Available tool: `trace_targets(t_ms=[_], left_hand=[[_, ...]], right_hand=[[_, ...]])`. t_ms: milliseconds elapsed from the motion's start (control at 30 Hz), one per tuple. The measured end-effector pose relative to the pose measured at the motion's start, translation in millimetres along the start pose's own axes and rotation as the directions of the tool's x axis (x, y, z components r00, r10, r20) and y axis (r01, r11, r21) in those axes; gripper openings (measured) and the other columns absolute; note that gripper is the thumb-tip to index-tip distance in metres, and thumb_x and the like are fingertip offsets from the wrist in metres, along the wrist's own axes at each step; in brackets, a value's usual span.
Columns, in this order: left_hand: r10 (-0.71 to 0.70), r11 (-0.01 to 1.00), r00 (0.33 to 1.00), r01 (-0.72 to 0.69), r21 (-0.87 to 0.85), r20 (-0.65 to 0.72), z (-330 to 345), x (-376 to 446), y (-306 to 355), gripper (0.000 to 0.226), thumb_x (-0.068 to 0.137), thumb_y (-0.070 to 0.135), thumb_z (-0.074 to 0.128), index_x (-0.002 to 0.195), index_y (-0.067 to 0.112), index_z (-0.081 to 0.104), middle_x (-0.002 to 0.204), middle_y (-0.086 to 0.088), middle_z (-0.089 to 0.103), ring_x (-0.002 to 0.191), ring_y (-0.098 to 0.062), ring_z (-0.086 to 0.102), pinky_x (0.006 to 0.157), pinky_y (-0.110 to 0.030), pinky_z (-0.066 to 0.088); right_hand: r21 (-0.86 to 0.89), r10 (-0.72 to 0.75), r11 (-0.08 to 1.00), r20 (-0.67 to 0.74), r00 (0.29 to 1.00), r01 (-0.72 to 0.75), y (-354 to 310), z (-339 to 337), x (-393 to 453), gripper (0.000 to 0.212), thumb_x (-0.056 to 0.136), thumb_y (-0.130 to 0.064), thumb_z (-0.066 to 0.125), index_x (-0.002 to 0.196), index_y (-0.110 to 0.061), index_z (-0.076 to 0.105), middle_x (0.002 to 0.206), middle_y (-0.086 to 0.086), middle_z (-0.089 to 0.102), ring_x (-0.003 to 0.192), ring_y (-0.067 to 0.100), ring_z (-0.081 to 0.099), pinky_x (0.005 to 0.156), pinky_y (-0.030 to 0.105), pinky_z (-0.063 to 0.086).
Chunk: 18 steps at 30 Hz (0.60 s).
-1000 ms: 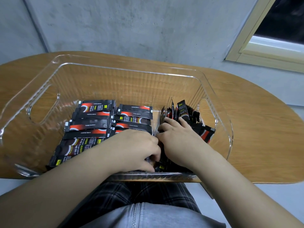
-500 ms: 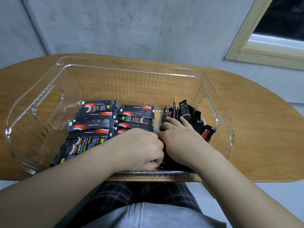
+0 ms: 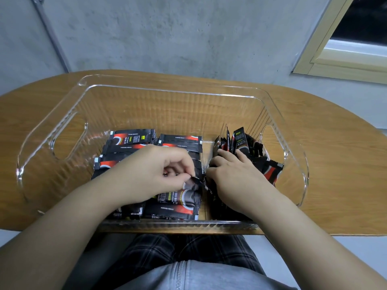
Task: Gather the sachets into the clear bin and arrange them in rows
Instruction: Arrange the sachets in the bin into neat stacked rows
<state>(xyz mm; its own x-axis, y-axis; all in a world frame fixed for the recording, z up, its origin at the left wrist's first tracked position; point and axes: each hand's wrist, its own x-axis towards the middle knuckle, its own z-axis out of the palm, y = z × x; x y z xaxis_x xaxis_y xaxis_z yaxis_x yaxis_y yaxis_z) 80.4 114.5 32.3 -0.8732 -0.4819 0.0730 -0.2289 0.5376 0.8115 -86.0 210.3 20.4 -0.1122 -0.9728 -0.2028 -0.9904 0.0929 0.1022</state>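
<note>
- Two hands work inside the clear bin (image 3: 278,114) on the table (image 3: 335,164).
- Left hand (image 3: 150,174): lifted since a second ago, its grip now pinching one sachet (image 3: 194,182) by the end, above the flat rows (image 3: 129,143) at the bin's left.
- Right hand (image 3: 234,176): unchanged, grip released, fingers spread on the upright loose sachets (image 3: 240,141) at the bin's right.
- Judgement: another sachet is being transferred to the rows; sorting remains unfinished.

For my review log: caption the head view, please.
Left hand pinches a sachet over flat rows; right hand rests on the loose pile in the clear bin.
</note>
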Motion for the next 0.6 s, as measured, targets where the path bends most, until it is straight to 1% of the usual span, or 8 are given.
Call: trace_targets(t_ms=[67,133,233,300,367,467,533,600], left_hand=[[-0.06,0.996,0.998,0.06,-0.066,-0.001,0,-2,1,0.02,0.082,0.001,0.064,0.077,0.02,0.067,0.064,0.012,0.064,0.052,0.0,0.048,0.053,-0.008,0.037],[-0.098,0.993,0.995,0.1,-0.067,0.03,2,-3,2,0.019,0.083,0.0,0.062,0.079,0.018,0.068,0.061,0.015,0.061,0.051,0.001,0.048,0.053,-0.007,0.037],[-0.143,0.988,0.988,0.147,-0.057,0.06,5,-5,3,0.014,0.085,0.011,0.062,0.08,0.023,0.068,0.065,0.015,0.063,0.055,0.003,0.051,0.057,-0.01,0.041],[-0.174,0.982,0.983,0.178,-0.06,0.06,7,-5,5,0.008,0.084,0.02,0.064,0.078,0.022,0.068,0.065,0.014,0.063,0.056,0.004,0.051,0.059,-0.012,0.043],[-0.207,0.977,0.977,0.209,-0.043,0.047,10,-4,7,0.008,0.082,0.025,0.068,0.075,0.022,0.067,0.065,0.013,0.064,0.056,0.002,0.052,0.059,-0.015,0.046],[-0.251,0.968,0.968,0.251,-0.011,0.006,10,-3,7,0.009,0.081,0.019,0.07,0.074,0.022,0.065,0.066,0.012,0.068,0.057,-0.002,0.055,0.066,-0.027,0.051],[-0.28,0.96,0.959,0.28,-0.013,-0.037,2,-4,4,0.011,0.083,0.014,0.067,0.076,0.023,0.064,0.068,0.01,0.071,0.06,-0.009,0.058,0.069,-0.041,0.053],[-0.303,0.953,0.948,0.304,-0.004,-0.097,-11,-9,-1,0.014,0.084,0.012,0.066,0.078,0.024,0.065,0.068,0.009,0.071,0.063,-0.019,0.058,0.069,-0.049,0.052]], right_hand=[[-0.006,0.004,1.0,0.002,1.0,-0.004,0,1,0,0.046,0.096,-0.016,0.033,0.141,-0.021,0.039,0.148,0.001,0.033,0.144,0.022,0.01,0.117,0.048,0.005],[-0.008,0.009,1.0,0.005,1.0,-0.009,-1,1,1,0.045,0.096,-0.015,0.032,0.14,-0.021,0.041,0.148,0.001,0.032,0.144,0.023,0.01,0.117,0.048,0.004],[-0.013,0.015,1.0,0.012,1.0,-0.015,-2,1,2,0.046,0.097,-0.015,0.03,0.141,-0.021,0.039,0.149,0.001,0.031,0.145,0.022,0.008,0.117,0.048,0.004],[-0.016,0.017,1.0,0.013,1.0,-0.017,-2,2,2,0.046,0.097,-0.016,0.029,0.142,-0.022,0.038,0.15,0.0,0.03,0.145,0.022,0.007,0.117,0.048,0.004],[-0.016,0.019,1.0,0.017,1.0,-0.019,-2,2,2,0.046,0.098,-0.017,0.029,0.142,-0.022,0.038,0.15,0.0,0.029,0.145,0.022,0.007,0.117,0.048,0.004],[-0.022,0.017,1.0,0.012,1.0,-0.017,-2,2,1,0.046,0.098,-0.016,0.029,0.143,-0.022,0.036,0.151,0.0,0.029,0.145,0.022,0.007,0.117,0.048,0.004],[-0.022,0.014,1.0,0.011,1.0,-0.014,-2,1,1,0.048,0.097,-0.015,0.029,0.144,-0.021,0.036,0.151,0.001,0.029,0.145,0.022,0.007,0.117,0.048,0.004],[-0.018,0.011,1.0,0.01,1.0,-0.011,-2,1,1,0.048,0.097,-0.014,0.029,0.144,-0.021,0.037,0.152,0.001,0.029,0.146,0.022,0.007,0.117,0.048,0.004]])
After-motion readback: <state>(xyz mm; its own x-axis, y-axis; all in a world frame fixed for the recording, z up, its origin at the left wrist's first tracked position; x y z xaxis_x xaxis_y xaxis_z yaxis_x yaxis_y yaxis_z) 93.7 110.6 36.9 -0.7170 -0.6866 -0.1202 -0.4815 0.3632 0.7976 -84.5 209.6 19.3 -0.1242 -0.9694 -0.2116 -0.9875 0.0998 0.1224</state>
